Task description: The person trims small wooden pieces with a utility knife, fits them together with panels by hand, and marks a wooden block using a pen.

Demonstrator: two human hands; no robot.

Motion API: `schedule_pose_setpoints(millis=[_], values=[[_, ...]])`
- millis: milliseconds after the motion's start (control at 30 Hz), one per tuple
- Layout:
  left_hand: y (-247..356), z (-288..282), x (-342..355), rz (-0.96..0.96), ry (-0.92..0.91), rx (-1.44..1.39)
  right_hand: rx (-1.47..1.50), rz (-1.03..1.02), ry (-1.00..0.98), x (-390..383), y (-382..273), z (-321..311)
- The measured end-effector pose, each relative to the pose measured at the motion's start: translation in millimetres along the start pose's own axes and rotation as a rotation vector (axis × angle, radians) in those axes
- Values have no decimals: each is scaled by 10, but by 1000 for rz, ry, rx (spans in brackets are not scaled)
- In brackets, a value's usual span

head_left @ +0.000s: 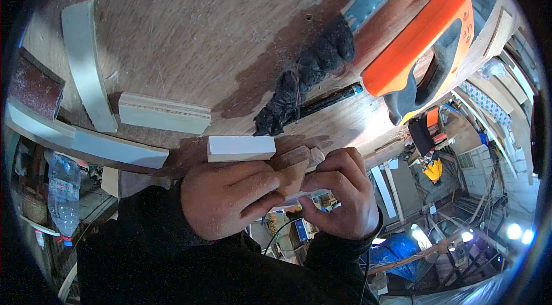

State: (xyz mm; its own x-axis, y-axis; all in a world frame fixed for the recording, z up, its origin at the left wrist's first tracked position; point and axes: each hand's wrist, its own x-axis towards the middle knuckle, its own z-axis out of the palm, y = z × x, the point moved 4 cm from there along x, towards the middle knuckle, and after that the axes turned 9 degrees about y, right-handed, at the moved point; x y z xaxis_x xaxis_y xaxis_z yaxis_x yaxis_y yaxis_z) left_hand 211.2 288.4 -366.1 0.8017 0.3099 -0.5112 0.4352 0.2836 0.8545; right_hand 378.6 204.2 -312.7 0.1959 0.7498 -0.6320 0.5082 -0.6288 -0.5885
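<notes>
My left hand is closed around a small brown wood block, its fingers dusted with sawdust. Against the block's right side, my right hand is closed too, with bent fingers and the thumb below. A pale bit shows by the right knuckles; whether it belongs to the block I cannot tell. Just beyond my left hand, a white-topped wood block lies at the bench's near edge. Both palms and the block's underside are hidden.
On the wooden bench lie an orange-handled saw, a metal tool with a cloth-wrapped handle, a black pen-like stick, a plywood offcut and a curved strip. A plastic bottle is at left, below bench level.
</notes>
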Motion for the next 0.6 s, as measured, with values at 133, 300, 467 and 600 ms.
schedule_pose_setpoints(millis=[133, 300, 467, 600], values=[[-8, 9, -22, 18, 63, -7, 16, -4, -14, 15, 12, -3], [-8, 10, -11, 6, 61, -9, 60, 14, 14, 10, 35, 0], [-19, 26, 3, -10, 17, -22, 68, 13, -15, 17, 38, -1], [-13, 5, -12, 8, 70, -9, 75, 14, -31, 31, 22, 1]])
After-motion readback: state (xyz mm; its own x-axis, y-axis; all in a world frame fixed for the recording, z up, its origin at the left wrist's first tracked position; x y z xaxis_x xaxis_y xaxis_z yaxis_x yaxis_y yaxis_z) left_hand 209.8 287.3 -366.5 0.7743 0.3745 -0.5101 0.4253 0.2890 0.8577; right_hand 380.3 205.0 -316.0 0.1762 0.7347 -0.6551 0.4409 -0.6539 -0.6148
